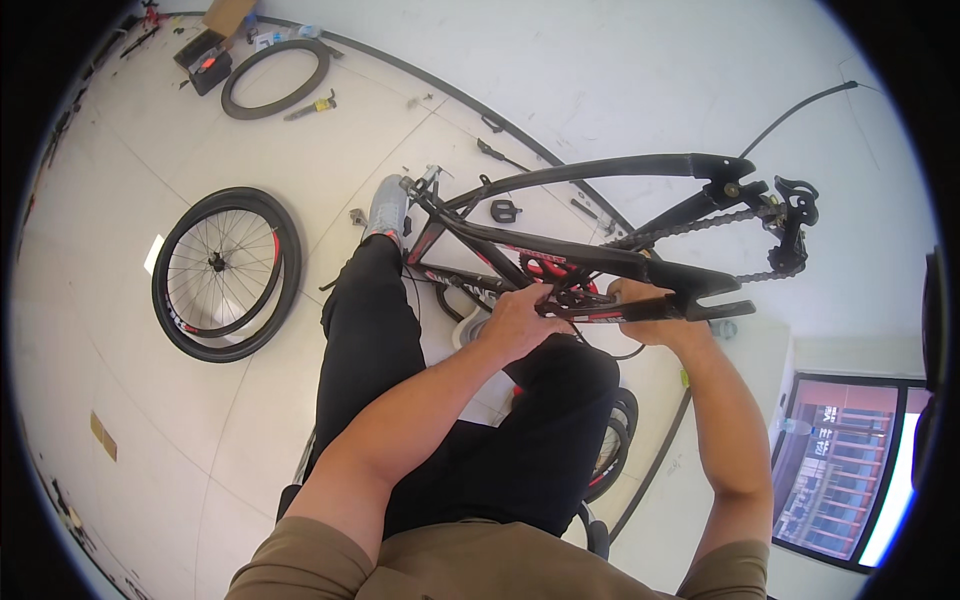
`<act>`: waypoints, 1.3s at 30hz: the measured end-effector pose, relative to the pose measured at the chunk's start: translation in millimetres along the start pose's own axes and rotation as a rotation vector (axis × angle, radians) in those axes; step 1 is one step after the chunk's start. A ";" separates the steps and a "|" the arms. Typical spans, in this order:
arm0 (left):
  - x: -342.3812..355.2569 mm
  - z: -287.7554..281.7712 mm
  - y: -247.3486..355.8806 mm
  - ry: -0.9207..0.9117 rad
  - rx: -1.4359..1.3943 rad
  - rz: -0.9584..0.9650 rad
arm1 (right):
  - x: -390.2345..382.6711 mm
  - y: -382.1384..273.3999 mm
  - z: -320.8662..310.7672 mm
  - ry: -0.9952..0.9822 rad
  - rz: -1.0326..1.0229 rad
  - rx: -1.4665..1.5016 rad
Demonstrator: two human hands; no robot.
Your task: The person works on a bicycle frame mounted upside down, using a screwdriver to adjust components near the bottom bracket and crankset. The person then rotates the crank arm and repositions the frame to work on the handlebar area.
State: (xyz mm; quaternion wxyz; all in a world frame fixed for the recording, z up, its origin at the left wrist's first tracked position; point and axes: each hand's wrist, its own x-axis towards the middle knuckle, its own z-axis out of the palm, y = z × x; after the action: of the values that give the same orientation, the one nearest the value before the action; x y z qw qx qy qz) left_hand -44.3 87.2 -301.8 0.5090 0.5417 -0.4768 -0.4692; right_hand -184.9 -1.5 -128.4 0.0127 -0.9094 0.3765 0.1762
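"Past the loose wheel (216, 262), what's happening?"

"Chainring (543, 266) work, apparently. Left hand (522, 322) at the bike frame (570, 247), above the right knee (580, 375); right hand (655, 332) behind its lower bar (600, 314). Finger grips: can't tell."

"Next?"

"Probably calls for steadying it."

Pale tile floor (90, 340), kinda glossy, bright glare patch (154, 254) over on left. Plain white wall (620, 80), bit scuffed, dark baseboard (390, 64) running along bottom. Dark-framed window (835, 470) lower right, super bright strip (890, 500) at far edge.

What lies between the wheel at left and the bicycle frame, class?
In the head view: pale tiled floor, then the person's black-trousered left leg.
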 end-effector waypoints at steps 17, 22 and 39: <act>0.8 0.8 -6.6 -0.014 0.011 -0.035 | 50.0 -9.6 22.4 -0.054 -0.046 0.102; 6.0 2.5 2.0 -0.111 -0.007 -0.102 | 47.5 -5.1 29.5 0.035 -0.139 0.098; 9.5 -0.2 -8.7 -0.164 -0.304 -0.200 | -2.0 -2.7 15.4 0.225 -0.041 0.426</act>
State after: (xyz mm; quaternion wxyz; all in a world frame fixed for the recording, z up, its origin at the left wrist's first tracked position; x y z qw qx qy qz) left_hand -42.7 78.0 -310.7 0.4952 0.4633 -0.3840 -0.6267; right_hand -189.1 4.2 -142.5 0.1655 -0.9075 0.3859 -0.0099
